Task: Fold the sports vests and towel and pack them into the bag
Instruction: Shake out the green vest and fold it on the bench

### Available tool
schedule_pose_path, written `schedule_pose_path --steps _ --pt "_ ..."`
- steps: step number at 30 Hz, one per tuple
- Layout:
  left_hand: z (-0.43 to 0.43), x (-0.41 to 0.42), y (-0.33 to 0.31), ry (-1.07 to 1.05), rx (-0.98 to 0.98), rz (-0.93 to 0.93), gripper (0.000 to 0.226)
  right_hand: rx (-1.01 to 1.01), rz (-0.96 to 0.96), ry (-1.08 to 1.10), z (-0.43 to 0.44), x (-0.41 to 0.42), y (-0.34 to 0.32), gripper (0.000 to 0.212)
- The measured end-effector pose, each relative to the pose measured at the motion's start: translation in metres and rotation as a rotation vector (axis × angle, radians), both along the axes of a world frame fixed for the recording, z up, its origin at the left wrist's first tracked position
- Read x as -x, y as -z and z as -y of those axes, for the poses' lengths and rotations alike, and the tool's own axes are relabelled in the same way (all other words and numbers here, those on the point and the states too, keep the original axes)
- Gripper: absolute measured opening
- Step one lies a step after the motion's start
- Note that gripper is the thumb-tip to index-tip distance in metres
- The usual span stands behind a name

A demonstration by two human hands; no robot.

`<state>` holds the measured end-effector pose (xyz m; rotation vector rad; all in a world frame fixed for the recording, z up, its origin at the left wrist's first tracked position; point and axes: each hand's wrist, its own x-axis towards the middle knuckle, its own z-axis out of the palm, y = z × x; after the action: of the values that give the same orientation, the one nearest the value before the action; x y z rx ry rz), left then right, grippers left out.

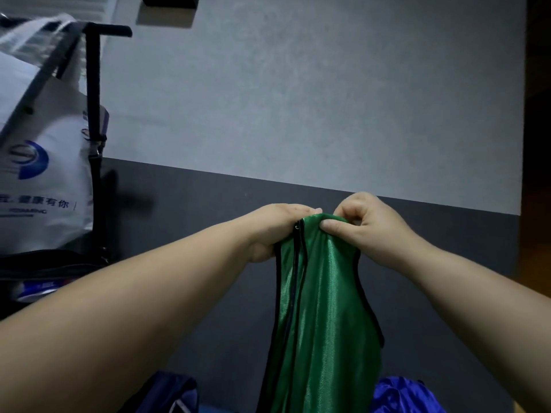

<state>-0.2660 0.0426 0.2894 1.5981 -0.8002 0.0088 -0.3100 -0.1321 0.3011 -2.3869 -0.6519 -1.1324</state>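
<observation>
Left hand (278,226), right hand (365,225) both pinch green vest (322,308) aloft | risk: slick mesh slips, shoulders misalign, fold skews

Single head-worn wide-angle view. Faces forward, slightly down, at grey wall (298,99). Very near: left hand (277,229), right hand (375,231) grip green vest (322,308) mid-frame. Wall line slants; head probably tilted.

Inspector: Left of the vest (322,293)?
Assessor: Open passage, then the white bag (44,144), well apart.
Inspector: Right of it?
Assessor: Open. Blue cloth (399,394) lies below-right; the wall (298,99) stands behind.
</observation>
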Motion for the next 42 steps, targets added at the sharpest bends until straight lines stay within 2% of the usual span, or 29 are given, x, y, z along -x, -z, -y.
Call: schedule_pose_path --steps 3,6,8,15,17,19,22,23,28,33,37,42 --pt "-0.004 0.0 0.001 0.002 0.013 -0.03 0.037 -0.045 -0.044 0.014 -0.003 -0.002 0.002 0.026" --pt "-0.007 0.0 0.003 0.015 0.006 -0.018 0.035 -0.041 -0.068 0.035 -0.005 -0.005 0.006 0.031" --pt "-0.009 0.0 0.003 0.025 -0.007 -0.005 0.033 -0.048 -0.048 0.041 -0.007 -0.006 0.007 0.033" --pt "-0.012 0.0 0.003 0.133 -0.004 -0.036 0.059 -0.049 0.092 0.066 -0.008 -0.009 0.01 0.044" --pt "-0.013 0.002 0.004 0.158 -0.051 -0.012 0.057 -0.051 0.129 0.084 -0.008 -0.01 0.011 0.045" --pt "-0.012 0.0 0.007 0.174 -0.079 0.044 0.043 -0.058 0.156 0.096 -0.008 -0.011 0.012 0.044" --pt "-0.011 -0.007 0.014 0.063 0.0 0.066 0.066 -0.059 0.171 0.114 -0.005 -0.011 0.011 0.044" --pt "-0.011 -0.009 0.016 0.019 0.019 0.083 0.067 -0.053 0.173 0.125 -0.004 -0.011 0.01 0.045" --pt "-0.01 -0.014 0.029 -0.084 0.062 0.117 0.042 -0.014 0.17 0.165 -0.001 -0.008 0.006 0.047" --pt "-0.005 -0.015 0.036 0.002 0.218 0.145 0.028 0.025 0.11 0.156 0.006 -0.005 0.001 0.048" --pt "-0.004 -0.015 0.039 0.018 0.245 0.186 0.028 0.059 0.029 0.123 0.016 -0.001 -0.004 0.048" --pt "-0.002 -0.013 0.043 0.06 0.244 0.239 0.033 0.021 0.039 0.113 0.02 -0.001 -0.003 0.049"
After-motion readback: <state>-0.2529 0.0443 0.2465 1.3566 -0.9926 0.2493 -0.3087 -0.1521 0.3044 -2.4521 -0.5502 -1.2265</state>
